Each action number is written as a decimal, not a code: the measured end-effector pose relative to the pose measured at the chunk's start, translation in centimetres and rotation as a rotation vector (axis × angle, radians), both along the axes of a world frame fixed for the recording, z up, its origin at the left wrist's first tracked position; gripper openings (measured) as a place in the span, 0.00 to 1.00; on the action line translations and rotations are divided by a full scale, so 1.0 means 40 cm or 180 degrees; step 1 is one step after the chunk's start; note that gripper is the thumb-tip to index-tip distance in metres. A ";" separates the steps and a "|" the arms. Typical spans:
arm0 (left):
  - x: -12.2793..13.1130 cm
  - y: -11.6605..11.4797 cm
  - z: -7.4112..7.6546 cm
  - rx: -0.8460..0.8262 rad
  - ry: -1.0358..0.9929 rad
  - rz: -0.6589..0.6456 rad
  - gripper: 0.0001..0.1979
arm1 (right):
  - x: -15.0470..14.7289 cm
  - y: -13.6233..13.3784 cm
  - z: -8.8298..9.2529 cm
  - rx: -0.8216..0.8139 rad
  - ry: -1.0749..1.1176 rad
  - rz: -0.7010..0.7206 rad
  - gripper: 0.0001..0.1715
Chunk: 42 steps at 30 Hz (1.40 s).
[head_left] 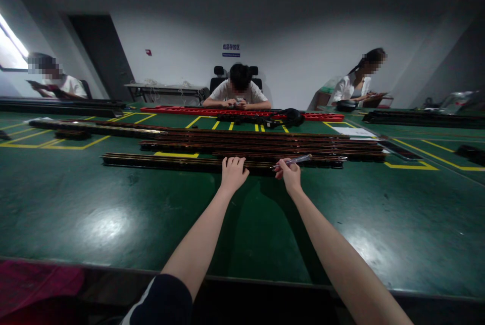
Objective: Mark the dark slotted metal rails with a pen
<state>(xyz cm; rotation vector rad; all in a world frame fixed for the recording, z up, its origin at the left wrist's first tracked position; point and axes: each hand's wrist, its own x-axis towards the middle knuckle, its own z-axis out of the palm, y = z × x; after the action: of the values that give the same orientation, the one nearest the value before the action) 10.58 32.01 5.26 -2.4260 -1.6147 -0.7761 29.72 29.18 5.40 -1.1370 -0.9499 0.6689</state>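
A long dark strip with gold-coloured lines (pixel 170 162) lies crosswise on the green table, nearest to me. My left hand (pixel 234 176) is on the middle of this strip, its fingers bent over the top and the thumb toward the near side. To its right, my right hand (pixel 290 176) grips a slim screwdriver (pixel 299 159) between thumb and fingers. The screwdriver's clear handle points up to the right, and its thin tip points left, close over the strip. Whether the tip touches the strip, I cannot tell.
More long dark strips (pixel 265 141) lie just behind. Farther back are a red ladder-like frame (pixel 170 109) and a black cable bundle (pixel 290 118). White paper (pixel 352 132) lies at right. Three people sit beyond the table: one opposite (pixel 238 87), one each side.
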 end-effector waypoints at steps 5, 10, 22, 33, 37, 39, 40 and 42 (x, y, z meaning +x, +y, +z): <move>0.001 -0.001 -0.003 0.0038 0.0001 -0.0022 0.20 | 0.000 0.001 -0.001 0.0012 0.0033 0.0020 0.20; 0.002 -0.002 -0.004 0.0070 0.0058 -0.0051 0.21 | -0.001 -0.003 0.005 -0.0024 -0.0020 0.0034 0.18; 0.002 -0.012 0.007 0.0008 0.0153 -0.0079 0.23 | -0.006 -0.007 0.002 -0.0064 -0.0380 0.0215 0.25; 0.005 -0.008 0.003 0.0066 0.0149 0.0057 0.24 | -0.014 -0.005 0.004 -0.0078 -0.0408 0.0209 0.28; 0.005 -0.011 0.007 -0.0010 0.0158 0.0042 0.24 | -0.015 -0.005 0.003 -0.0056 -0.0399 0.0190 0.27; 0.005 -0.011 0.008 0.0001 0.0170 0.0055 0.25 | -0.014 -0.004 0.003 -0.0062 -0.0354 0.0159 0.27; 0.005 -0.011 0.007 0.0007 0.0179 0.0060 0.25 | -0.014 -0.004 0.003 -0.0060 -0.0323 0.0131 0.26; 0.005 -0.010 0.005 0.0017 0.0184 0.0065 0.25 | -0.014 -0.004 0.004 -0.0056 -0.0252 0.0031 0.24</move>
<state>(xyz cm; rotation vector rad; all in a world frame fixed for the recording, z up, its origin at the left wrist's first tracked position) 10.77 31.63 5.46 -2.4012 -1.6116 -0.6997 29.16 29.02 5.57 -1.1820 -1.0190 0.6451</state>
